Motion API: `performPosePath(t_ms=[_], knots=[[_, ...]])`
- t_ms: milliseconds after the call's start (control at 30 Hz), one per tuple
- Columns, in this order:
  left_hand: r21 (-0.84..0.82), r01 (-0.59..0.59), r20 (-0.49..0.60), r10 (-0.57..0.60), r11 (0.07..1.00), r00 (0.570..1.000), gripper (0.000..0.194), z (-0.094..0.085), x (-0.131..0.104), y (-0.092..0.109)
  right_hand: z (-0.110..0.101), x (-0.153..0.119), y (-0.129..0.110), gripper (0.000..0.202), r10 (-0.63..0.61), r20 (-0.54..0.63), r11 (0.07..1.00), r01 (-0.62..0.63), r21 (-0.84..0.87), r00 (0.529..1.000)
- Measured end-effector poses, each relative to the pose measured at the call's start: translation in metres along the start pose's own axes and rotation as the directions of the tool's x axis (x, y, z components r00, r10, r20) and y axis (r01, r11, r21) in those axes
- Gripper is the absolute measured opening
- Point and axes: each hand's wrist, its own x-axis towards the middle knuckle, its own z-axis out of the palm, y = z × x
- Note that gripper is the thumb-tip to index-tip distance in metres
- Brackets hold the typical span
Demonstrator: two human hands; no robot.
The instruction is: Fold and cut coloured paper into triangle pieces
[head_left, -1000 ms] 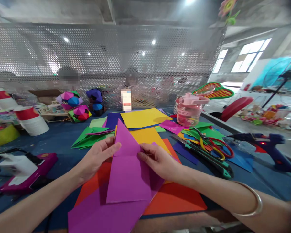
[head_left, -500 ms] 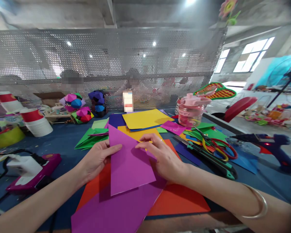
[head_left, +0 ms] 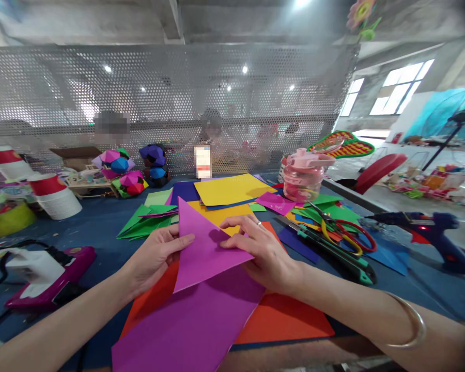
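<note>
A purple sheet of paper with a slanted top edge is held up between my two hands. My left hand pinches its left edge, thumb in front and fingers behind. My right hand has its bent fingers at the slanted right edge, thumb behind and partly hidden. Below lies a larger purple sheet; whether it joins the held one I cannot tell. Under that is an orange-red sheet. Yellow paper lies just beyond my hands.
At right are a utility knife, scissors, a glue gun and a pink jar. Green folded paper, a power strip and paper cups stand left. A perforated metal screen rises behind.
The lower edge of the held purple paper has risen and tilted away from me, so it looks shorter. My right fingers have shifted slightly down along its edge; my left hand keeps its pinch.
</note>
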Motion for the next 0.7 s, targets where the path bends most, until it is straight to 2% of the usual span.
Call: performPosePath(t_ms=[133,233,367,467,567,700], knots=[[0.059,-0.011,-0.017,0.012,0.998,1.000,0.033,0.002,0.000,0.002,0.004,0.001,0.000,0.018,0.064,-0.055,0.991,-0.057,0.122,0.996],[0.124,-0.057,-0.013,0.059,0.991,0.998,0.035,0.003,-0.001,0.003,0.006,0.002,-0.002,0.010,0.202,-0.047,0.943,-0.181,0.279,0.978],[0.143,-0.068,0.001,0.069,0.987,0.998,0.035,0.005,-0.003,0.002,0.009,0.004,-0.005,0.016,0.437,0.033,0.836,-0.419,0.355,0.899],[0.144,-0.064,0.020,0.062,0.987,0.998,0.036,0.006,-0.004,0.001,0.013,0.005,-0.005,0.022,0.555,0.055,0.762,-0.533,0.368,0.830],[0.134,-0.052,0.041,0.047,0.990,0.998,0.037,0.006,-0.005,0.000,0.016,0.005,-0.003,0.023,0.604,0.067,0.717,-0.578,0.389,0.794],[0.030,-0.041,0.052,0.039,0.999,0.998,0.039,0.002,-0.006,-0.003,0.018,0.004,0.001,0.023,0.602,0.091,0.676,-0.567,0.471,0.793]])
